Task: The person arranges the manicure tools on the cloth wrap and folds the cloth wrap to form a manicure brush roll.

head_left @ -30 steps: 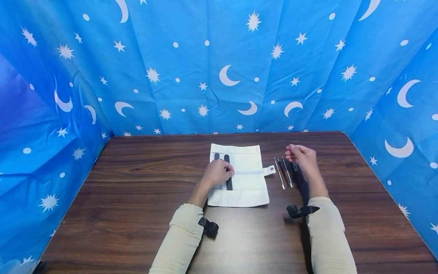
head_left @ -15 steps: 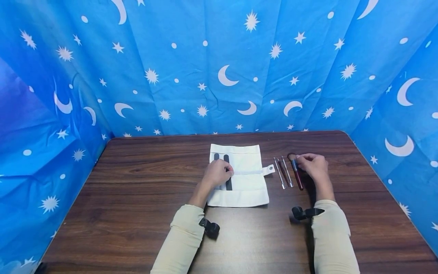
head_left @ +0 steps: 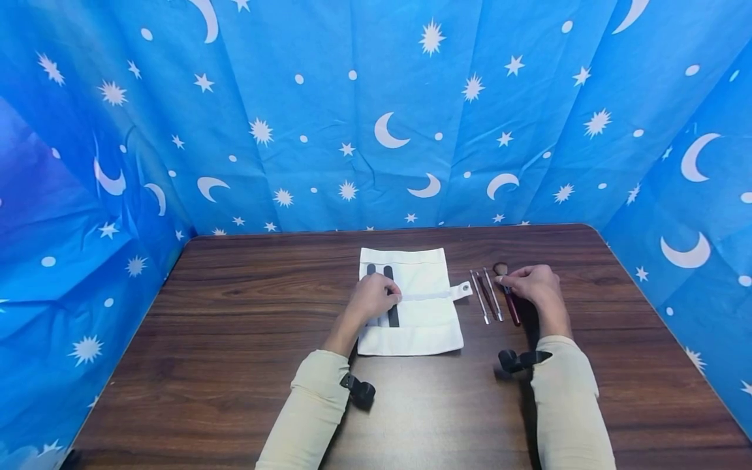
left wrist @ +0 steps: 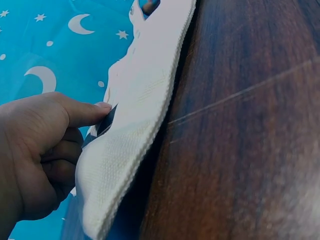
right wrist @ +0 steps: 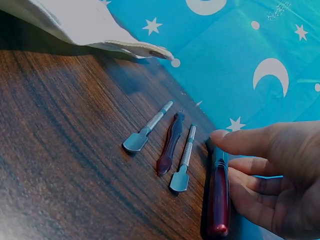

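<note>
An unfolded white cloth pouch (head_left: pixel 431 310) lies on the table, two dark flat nail files with rounded ends in its left part. My left hand (head_left: pixel 375 297) is over these, thumb tip at the right nail file (head_left: pixel 394 318); the left wrist view shows the thumb on a dark edge (left wrist: pixel 106 121) at the pocket, other fingers curled. At the right, my right hand (head_left: pixel 531 285) pinches a red-handled makeup brush (right wrist: pixel 220 200) near its metal collar, thumb on one side and fingers on the other. The brush's bristles (head_left: pixel 500 268) point away from me.
Left of the brush lie two silver cuticle pushers (right wrist: pixel 135 142) and a slim dark red-brown tool (right wrist: pixel 171 145) between them. A snap tab (head_left: pixel 462 291) sticks out from the pouch toward them. A blue star-patterned cloth (head_left: pixel 329 117) hangs behind the table (head_left: pixel 247 313).
My right hand has drawn back from above the tools, uncovering the brush, then moved left onto its collar. The left hand has kept its place on the pouch.
</note>
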A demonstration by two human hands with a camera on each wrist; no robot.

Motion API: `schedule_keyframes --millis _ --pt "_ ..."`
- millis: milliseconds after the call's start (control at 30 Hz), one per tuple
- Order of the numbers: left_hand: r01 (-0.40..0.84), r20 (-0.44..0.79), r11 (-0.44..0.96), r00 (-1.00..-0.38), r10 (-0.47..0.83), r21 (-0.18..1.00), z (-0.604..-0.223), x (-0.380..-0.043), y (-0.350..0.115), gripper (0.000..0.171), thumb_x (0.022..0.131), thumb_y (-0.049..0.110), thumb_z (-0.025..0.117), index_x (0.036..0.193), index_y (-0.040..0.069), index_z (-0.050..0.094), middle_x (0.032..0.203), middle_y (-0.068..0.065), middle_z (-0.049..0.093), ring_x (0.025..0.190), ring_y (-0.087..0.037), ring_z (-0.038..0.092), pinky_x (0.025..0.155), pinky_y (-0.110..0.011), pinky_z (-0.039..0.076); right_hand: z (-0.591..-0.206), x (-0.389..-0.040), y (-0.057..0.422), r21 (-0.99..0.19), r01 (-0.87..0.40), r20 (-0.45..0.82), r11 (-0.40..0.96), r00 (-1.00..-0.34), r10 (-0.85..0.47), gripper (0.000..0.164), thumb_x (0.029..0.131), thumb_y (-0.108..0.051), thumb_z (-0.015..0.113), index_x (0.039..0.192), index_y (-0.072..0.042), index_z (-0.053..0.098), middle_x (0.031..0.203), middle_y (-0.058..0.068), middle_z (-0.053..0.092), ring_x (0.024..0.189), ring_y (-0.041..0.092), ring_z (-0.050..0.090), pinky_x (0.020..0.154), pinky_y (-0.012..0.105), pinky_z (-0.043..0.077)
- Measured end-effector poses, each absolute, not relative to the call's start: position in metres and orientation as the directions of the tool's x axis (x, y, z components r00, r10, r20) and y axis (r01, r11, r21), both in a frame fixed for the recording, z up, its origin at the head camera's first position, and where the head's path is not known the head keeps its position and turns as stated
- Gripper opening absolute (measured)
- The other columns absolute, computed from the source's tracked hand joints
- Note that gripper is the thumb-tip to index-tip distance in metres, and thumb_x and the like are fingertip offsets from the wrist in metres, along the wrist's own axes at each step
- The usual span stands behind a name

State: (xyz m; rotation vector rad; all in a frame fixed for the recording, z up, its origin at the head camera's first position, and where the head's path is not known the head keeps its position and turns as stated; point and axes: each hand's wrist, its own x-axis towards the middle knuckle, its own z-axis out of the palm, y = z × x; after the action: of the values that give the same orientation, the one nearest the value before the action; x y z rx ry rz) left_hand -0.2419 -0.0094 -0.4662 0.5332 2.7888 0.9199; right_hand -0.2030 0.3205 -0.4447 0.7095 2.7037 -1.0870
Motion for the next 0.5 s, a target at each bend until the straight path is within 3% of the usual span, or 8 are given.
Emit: schedule_keyframes --millis 200,500 --pt "0.272 -0.05 0.757 -0.927 0.371 0.594 -0.4657 -0.2413 -0.0084 0.011 0.094 0.021 0.072 0.095 0.017 0.082 0.093 0.002 0.079 0.077 -0.011 0.062 0.075 -0.03 0.05 -0.4433 -0.2054 0.3204 -0.592 0.493 -0.324 0.638 -0.87 0.371 0.043 0.094 -0.039 0.069 0.113 -0.001 0.073 0.107 0.021 0.069 0.096 0.035 0.064 0.086 0.052 0.051" --pt "0.275 -0.051 0.763 -0.926 0.373 0.584 -0.4652 -0.2408 -0.0079 0.011 0.094 0.021 0.072 0.094 0.017 0.082 0.094 0.002 0.079 0.079 -0.011 0.064 0.076 -0.031 0.051 -0.4419 -0.2078 0.3216 -0.579 0.474 -0.319 0.664 -0.881 0.35 0.039 0.094 -0.036 0.07 0.109 0.0 0.075 0.094 0.016 0.074 0.092 0.033 0.067 0.084 0.05 0.051"
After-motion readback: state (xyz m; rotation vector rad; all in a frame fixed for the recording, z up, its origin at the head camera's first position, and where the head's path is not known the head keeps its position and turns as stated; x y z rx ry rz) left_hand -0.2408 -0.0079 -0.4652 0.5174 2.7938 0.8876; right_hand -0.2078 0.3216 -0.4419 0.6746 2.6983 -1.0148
